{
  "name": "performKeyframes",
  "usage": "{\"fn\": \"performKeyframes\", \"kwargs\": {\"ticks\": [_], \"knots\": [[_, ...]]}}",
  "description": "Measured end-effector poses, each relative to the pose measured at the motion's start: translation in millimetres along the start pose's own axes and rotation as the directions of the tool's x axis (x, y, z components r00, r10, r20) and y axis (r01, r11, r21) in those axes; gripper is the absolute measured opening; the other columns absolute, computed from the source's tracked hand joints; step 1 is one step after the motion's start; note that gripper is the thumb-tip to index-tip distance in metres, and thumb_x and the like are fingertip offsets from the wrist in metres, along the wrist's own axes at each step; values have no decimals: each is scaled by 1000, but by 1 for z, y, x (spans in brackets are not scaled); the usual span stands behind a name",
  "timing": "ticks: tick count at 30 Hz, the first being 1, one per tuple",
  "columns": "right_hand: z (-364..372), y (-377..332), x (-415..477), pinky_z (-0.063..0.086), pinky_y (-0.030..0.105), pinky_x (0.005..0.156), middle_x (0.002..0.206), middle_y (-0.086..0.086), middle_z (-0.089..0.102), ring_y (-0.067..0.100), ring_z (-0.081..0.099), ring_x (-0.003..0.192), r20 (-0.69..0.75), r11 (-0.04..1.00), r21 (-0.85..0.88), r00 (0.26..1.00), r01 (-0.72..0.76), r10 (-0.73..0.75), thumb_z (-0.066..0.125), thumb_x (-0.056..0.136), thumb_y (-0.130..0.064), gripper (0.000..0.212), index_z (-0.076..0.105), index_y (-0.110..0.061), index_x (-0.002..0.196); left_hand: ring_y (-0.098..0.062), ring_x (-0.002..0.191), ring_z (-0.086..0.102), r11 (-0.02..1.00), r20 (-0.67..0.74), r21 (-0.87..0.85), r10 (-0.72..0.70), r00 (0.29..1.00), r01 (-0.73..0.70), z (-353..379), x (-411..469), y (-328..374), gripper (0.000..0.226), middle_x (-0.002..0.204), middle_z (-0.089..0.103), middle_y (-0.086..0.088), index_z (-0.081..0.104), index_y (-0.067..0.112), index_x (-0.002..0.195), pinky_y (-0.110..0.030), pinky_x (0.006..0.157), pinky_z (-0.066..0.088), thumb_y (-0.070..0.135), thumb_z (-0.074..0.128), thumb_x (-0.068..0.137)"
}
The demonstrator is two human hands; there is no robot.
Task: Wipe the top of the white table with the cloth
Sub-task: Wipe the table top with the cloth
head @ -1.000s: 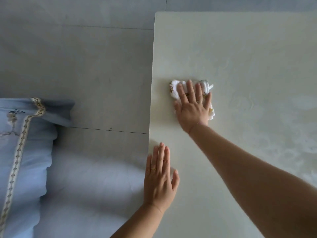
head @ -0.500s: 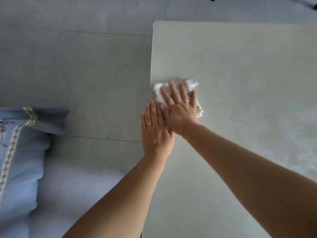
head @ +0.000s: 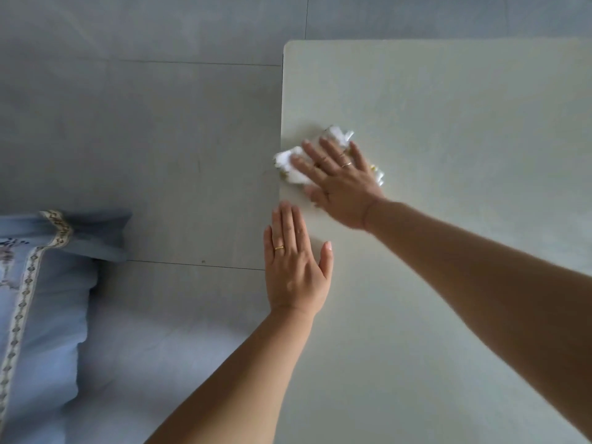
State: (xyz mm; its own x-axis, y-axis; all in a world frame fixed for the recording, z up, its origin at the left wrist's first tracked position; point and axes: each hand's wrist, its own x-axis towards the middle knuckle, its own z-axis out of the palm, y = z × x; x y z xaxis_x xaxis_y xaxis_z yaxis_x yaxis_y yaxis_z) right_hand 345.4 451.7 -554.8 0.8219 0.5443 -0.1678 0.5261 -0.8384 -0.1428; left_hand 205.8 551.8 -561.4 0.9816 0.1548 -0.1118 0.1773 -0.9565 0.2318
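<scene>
White cloth (head: 293, 166), crumpled w/ small yellowish marks, lies at the left edge of the white table (head: 448, 123) — one corner pokes just over the rim. Right hand (head: 341, 184) presses flat on top of it, fingers spread wide, palm down, not gripping. Left hand (head: 296, 267) lies flat & open at the same table edge, nearer the person — fingers together, thumb out, apart from the right hand. Grey tile floor (head: 128, 123) left of the table; blue pillow (head: 35, 299) w/ patterned trim at far left.

White crumpled cloth (head: 293, 166) with small yellow marks, flat at left edge of tabletop (head: 448, 123), slightly overhanging; tabletop off-white, smooth.
</scene>
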Motion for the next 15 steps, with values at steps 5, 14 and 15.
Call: {"fn": "performKeyframes", "kwargs": {"ticks": [5,14,15], "knots": [[-8,45,27,-9,52,114,160,-5,-2,23,-6,146,-38,819,167,826,-549,562,19,98,-46,55,4,-37,149,-29,146,12,1000,-11,7,0,1000,0,2,0,0,73,158,13,-15,19,1,148,-43,118,16,46,28,92],[-13,42,34,-4,47,114,160,-6,3,22,-2,147,-22,988,27,988,-155,155,22,98,-45,55,5,-36,150,-30,145,13,1000,-2,-11,5,1000,-5,-2,0,0,72,157,15,-16,21,0,148,-46,118,15,46,28,92],[-15,56,37,-5,48,114,160,-6,1,21,-3,146,-28,944,87,946,-319,322,21,98,-45,54,5,-36,150,-29,146,13,1000,-8,-15,5,1000,-5,-3,2,1,72,157,15,-15,22,1,148,-46,118,12,46,29,91]]}}
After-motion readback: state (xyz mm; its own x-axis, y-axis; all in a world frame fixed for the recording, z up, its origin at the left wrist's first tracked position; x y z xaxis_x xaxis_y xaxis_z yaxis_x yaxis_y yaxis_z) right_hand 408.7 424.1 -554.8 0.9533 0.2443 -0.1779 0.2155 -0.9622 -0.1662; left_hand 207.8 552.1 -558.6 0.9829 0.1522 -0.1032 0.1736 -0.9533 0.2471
